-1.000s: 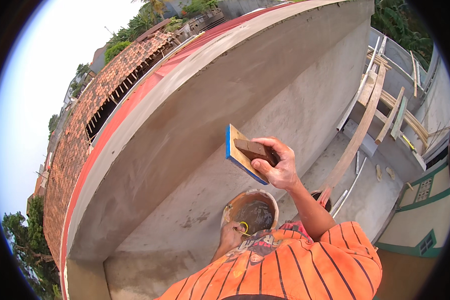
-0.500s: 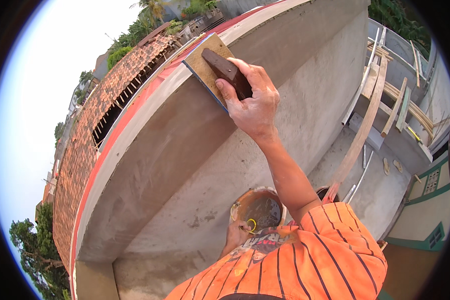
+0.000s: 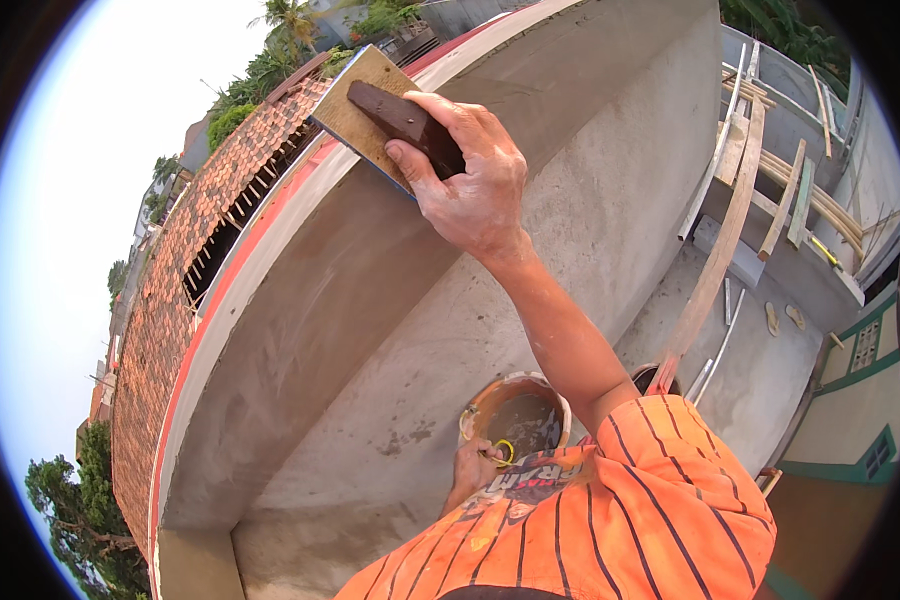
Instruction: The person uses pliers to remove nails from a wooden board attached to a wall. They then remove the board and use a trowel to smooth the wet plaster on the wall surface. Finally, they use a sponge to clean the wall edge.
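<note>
Plastering float (image 3: pixel 370 110), a flat rectangular wooden board with a dark brown block handle on its back, lay against the top of the grey rendered parapet wall (image 3: pixel 370 300), near the wall's red-painted upper edge. Its long axis ran diagonally from upper left to lower right, one corner pointing up toward the tiled roof (image 3: pixel 180 300) beyond the wall. The right hand (image 3: pixel 470 180) was closed around the handle, fingers curled over it, the knuckles facing the camera. The right arm stretched out nearly straight, up and to the left, from an orange striped shirt sleeve (image 3: pixel 670 490).

Lower down, the left hand (image 3: pixel 475 470) gripped the rim of a round orange-brown bucket (image 3: pixel 515 415) smeared with grey mortar, held close against the chest; a yellow ring showed just by the fingers. Beyond the arm, to the right, long wooden planks (image 3: pixel 720 240) leaned against a concrete ledge, with a grey concrete slab below them.
</note>
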`<state>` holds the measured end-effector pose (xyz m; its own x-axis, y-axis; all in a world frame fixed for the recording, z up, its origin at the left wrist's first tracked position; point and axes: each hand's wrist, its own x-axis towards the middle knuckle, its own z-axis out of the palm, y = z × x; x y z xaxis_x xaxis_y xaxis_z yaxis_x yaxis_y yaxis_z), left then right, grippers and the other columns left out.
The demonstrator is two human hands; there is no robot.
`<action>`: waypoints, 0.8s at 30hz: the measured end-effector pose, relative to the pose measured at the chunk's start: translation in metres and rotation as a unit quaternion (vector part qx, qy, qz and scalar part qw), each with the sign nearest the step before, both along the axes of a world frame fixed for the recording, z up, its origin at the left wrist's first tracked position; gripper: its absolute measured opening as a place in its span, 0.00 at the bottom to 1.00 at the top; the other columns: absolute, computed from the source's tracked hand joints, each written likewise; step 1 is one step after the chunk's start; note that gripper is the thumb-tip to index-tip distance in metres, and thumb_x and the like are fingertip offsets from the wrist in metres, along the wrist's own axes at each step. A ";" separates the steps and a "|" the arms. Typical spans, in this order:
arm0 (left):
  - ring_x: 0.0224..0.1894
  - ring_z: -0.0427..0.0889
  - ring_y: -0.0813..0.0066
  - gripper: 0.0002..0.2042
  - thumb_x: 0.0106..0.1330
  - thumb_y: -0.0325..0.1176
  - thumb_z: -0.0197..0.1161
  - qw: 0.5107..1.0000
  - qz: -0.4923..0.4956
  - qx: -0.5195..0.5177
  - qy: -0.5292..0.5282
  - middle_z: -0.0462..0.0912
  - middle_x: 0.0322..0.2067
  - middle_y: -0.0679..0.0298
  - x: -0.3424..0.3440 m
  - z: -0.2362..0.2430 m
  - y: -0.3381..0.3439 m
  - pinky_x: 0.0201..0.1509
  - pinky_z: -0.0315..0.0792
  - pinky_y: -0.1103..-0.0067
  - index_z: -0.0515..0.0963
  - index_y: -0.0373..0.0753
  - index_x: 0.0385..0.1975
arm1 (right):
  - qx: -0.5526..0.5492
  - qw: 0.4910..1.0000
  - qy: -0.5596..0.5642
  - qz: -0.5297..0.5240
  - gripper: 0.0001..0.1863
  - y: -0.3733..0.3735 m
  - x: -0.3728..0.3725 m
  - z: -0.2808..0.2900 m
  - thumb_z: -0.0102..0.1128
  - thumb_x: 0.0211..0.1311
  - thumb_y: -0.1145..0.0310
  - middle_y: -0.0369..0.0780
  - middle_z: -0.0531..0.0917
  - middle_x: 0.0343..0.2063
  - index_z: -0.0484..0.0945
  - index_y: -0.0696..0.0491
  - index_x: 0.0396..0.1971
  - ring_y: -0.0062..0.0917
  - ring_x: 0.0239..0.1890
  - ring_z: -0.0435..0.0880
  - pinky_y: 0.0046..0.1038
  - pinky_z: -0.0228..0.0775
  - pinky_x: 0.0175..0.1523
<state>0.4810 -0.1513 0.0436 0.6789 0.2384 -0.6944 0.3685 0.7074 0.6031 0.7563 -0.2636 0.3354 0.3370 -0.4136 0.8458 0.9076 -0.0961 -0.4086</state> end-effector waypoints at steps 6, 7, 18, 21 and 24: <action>0.28 0.70 0.64 0.04 0.52 0.29 0.55 1.000 0.013 -0.010 -0.010 0.67 0.21 0.61 -0.001 0.009 -0.008 0.38 0.67 0.63 0.68 0.37 0.22 | 0.008 0.989 0.142 -0.045 0.19 -0.022 0.025 -0.023 0.71 0.49 0.66 0.36 0.83 0.34 0.80 0.48 0.43 0.24 0.33 0.82 0.25 0.75 0.39; 0.28 0.70 0.65 0.04 0.52 0.28 0.55 1.000 0.015 -0.013 -0.020 0.67 0.21 0.61 -0.003 0.003 -0.005 0.38 0.67 0.64 0.68 0.37 0.21 | 0.018 0.984 0.166 -0.055 0.18 -0.026 0.030 -0.029 0.70 0.50 0.66 0.36 0.83 0.33 0.80 0.49 0.43 0.23 0.32 0.83 0.24 0.75 0.39; 0.26 0.69 0.64 0.03 0.50 0.25 0.55 0.999 0.034 -0.019 -0.014 0.68 0.19 0.60 0.005 0.013 -0.012 0.38 0.66 0.70 0.68 0.35 0.20 | 0.082 0.990 0.105 0.041 0.18 -0.034 0.036 -0.023 0.68 0.51 0.65 0.37 0.82 0.34 0.78 0.47 0.44 0.25 0.35 0.82 0.27 0.74 0.40; 0.26 0.69 0.63 0.03 0.50 0.25 0.55 0.999 0.029 -0.020 -0.013 0.68 0.19 0.60 0.006 0.009 -0.010 0.39 0.66 0.70 0.68 0.35 0.20 | -0.024 0.998 0.057 -0.002 0.20 -0.019 0.007 0.005 0.71 0.48 0.66 0.37 0.83 0.35 0.79 0.49 0.43 0.23 0.35 0.83 0.25 0.75 0.42; 0.26 0.69 0.64 0.03 0.50 0.25 0.55 0.999 0.030 -0.010 -0.020 0.68 0.20 0.60 0.002 0.003 -0.008 0.39 0.66 0.70 0.68 0.35 0.20 | -0.023 0.994 0.107 -0.011 0.19 -0.021 0.016 0.000 0.71 0.49 0.64 0.37 0.83 0.35 0.80 0.49 0.43 0.23 0.35 0.83 0.26 0.75 0.42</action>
